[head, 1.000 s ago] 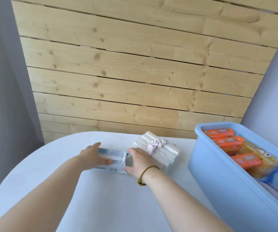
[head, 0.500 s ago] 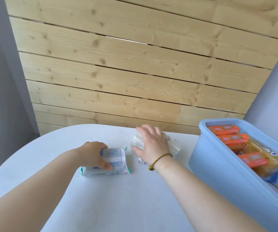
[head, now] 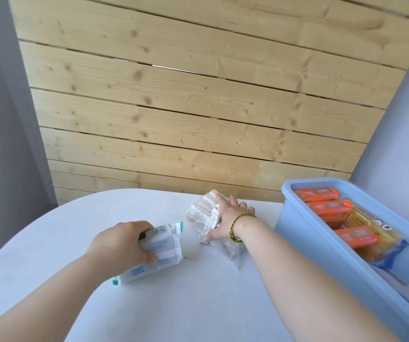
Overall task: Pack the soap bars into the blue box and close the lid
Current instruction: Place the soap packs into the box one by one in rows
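Observation:
My left hand (head: pixel 122 243) grips a white soap pack with green print (head: pixel 160 253), tilted up off the white table (head: pixel 174 304). My right hand (head: pixel 228 219) lies closed over a clear-wrapped bundle of pale soap bars (head: pixel 199 213) on the table just left of the blue box (head: pixel 304 240). The box stands open at the right. Inside it lie orange soap packs (head: pixel 329 208) and a yellow pack (head: pixel 373 240). No lid is in view.
A wooden plank wall (head: pixel 198 107) rises right behind the round table. Grey walls stand on both sides. The box's near wall reaches to the lower right corner of the view.
My left hand has lifted and tilted the white soap pack. My right hand has closed over the clear-wrapped bundle and tipped it. The view has shifted slightly.

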